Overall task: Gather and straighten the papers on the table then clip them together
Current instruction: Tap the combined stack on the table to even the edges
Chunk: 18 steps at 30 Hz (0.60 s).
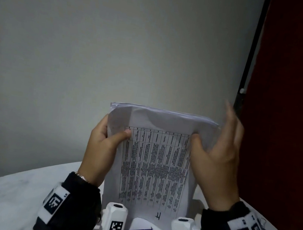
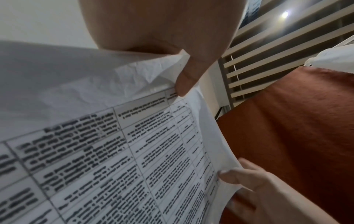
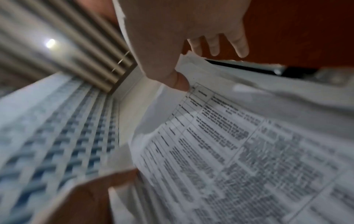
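Item: stack of white printed paper sheets with a black-ruled table of text on the top page [image 1: 154,165]. Standing upright on a short edge, long axis running up from the pale marbled table top [image 1: 11,193], printed face turned toward the wearer. Lower edge hidden behind the white wrist-camera housings [image 1: 115,224], so contact with the table not confirmable. Top edges of the sheets slightly fanned and uneven, the front page bowing and creased near its upper left corner.

Left hand [image 1: 102,147]: gripping the stack's left long edge near the top, thumb [image 1: 122,136] pressing the printed face, fingers curling out of sight behind the sheets. In the left wrist view, thumb [image 2: 188,75] pinching the creased corner.

Right hand [image 1: 216,158]: lying against the right long edge, thumb [image 1: 198,146] resting on the front page, fingers [image 1: 232,121] spreading straight and blurring upward past the top corner, not wrapping the stack. In the right wrist view, thumb tip [image 3: 178,81] touching the page margin, fingers [image 3: 239,45] hanging clear beyond the edge.

Governing relation: stack sitting between both hands, equally near, each hand flanking one long edge; squaring likely depending on tapping downward along the long axis.

Containers: none showing. Clip: none showing.

Surroundings: grey wall [image 1: 117,43], dark red curtain [image 1: 294,95] to the right, slatted blind [image 2: 268,53].
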### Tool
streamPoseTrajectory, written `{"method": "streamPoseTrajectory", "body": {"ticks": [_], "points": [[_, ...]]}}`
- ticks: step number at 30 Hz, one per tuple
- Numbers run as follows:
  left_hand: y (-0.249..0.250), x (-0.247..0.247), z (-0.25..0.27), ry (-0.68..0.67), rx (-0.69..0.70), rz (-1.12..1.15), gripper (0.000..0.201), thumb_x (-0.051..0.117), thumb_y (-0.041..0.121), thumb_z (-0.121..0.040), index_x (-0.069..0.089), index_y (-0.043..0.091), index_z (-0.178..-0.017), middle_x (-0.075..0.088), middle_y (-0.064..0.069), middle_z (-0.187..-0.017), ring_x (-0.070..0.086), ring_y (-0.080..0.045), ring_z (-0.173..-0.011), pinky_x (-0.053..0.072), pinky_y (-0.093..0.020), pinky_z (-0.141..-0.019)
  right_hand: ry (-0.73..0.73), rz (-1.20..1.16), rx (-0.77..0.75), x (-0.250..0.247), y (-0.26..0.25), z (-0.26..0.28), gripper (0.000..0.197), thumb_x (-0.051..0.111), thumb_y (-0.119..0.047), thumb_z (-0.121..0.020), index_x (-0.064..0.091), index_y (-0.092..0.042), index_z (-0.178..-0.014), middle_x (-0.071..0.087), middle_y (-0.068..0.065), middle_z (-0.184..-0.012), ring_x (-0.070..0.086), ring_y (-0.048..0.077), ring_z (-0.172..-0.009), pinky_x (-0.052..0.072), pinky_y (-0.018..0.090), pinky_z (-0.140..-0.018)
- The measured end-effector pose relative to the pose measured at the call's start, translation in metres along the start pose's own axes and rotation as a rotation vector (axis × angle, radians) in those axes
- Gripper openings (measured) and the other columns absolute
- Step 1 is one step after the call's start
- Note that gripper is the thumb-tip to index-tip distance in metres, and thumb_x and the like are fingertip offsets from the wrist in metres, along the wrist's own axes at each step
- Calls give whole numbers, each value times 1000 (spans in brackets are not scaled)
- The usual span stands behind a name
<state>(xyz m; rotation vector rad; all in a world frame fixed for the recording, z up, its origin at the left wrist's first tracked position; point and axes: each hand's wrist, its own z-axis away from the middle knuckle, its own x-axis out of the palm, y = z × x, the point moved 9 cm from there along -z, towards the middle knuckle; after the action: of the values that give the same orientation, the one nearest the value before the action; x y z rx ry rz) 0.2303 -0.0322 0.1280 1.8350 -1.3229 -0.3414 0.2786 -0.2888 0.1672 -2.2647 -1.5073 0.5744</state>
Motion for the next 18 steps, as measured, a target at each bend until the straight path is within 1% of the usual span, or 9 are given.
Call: {"method": "streamPoseTrajectory", "body": {"ticks": [1,3,4,6,8,10,13,15,18], "points": [[-1,-1,-1,6,-4,6,29,64,-5,-90,69,17,-108,76,-1,-98,71,-16,-91,57,-28,-77,-10,-150,134,3,17,-1,85,68,-7,-89,25,-32,-158,36,0,-153,39,14,-140,35,16,-110],[-5,-3,-2,7,-20,11,29,69,6,-84,68,16,-112,76,-7,-106,71,-21,-96,58,-34,-83,-66,-436,417,20,52,4,76,67,-8,-86,37,-36,-151,53,-2,-141,53,19,-130,46,36,-108],[-8,-4,-2,2,-40,12,32,68,11,-82,68,16,-114,75,-10,-109,71,-23,-99,58,-36,-85,-110,-541,524,30,66,8,64,63,-8,-85,49,-32,-142,64,0,-131,61,23,-120,52,43,-102],[-16,-7,-3,-9,-102,17,28,66,12,-87,69,14,-114,76,-11,-109,72,-27,-102,58,-39,-85,-203,-644,664,46,80,18,38,54,-4,-87,67,-20,-119,76,7,-107,70,33,-103,58,41,-82],[-26,-8,-3,-20,-173,32,23,62,9,-94,70,11,-116,78,-10,-108,72,-30,-105,57,-39,-86,-263,-684,743,55,87,30,30,50,-4,-89,69,-5,-112,77,16,-104,68,41,-105,55,45,-83],[-33,-6,-3,-22,-213,42,26,61,12,-95,69,9,-120,78,-10,-110,72,-31,-107,56,-40,-88,-275,-682,745,59,86,36,27,51,-4,-91,69,0,-111,76,19,-106,68,41,-107,55,48,-87],[-33,-3,-3,-5,-195,12,28,55,1,-95,66,11,-119,77,-12,-108,73,-31,-102,59,-36,-79,-186,-629,657,55,80,33,24,57,-3,-96,72,-14,-111,79,8,-104,73,28,-103,57,45,-90],[-25,-1,-3,-5,-124,-26,32,56,-7,-93,64,15,-115,78,-9,-104,74,-26,-95,61,-30,-72,-148,-560,547,49,70,27,26,59,-6,-98,70,-22,-115,78,0,-106,73,18,-103,57,41,-93],[-18,-5,-4,34,-32,-85,28,64,-6,-92,63,15,-110,77,-3,-103,75,-18,-92,61,-29,-75,-124,-514,463,43,61,22,26,61,-8,-99,69,-25,-117,78,-5,-108,74,11,-102,57,34,-90]]}}
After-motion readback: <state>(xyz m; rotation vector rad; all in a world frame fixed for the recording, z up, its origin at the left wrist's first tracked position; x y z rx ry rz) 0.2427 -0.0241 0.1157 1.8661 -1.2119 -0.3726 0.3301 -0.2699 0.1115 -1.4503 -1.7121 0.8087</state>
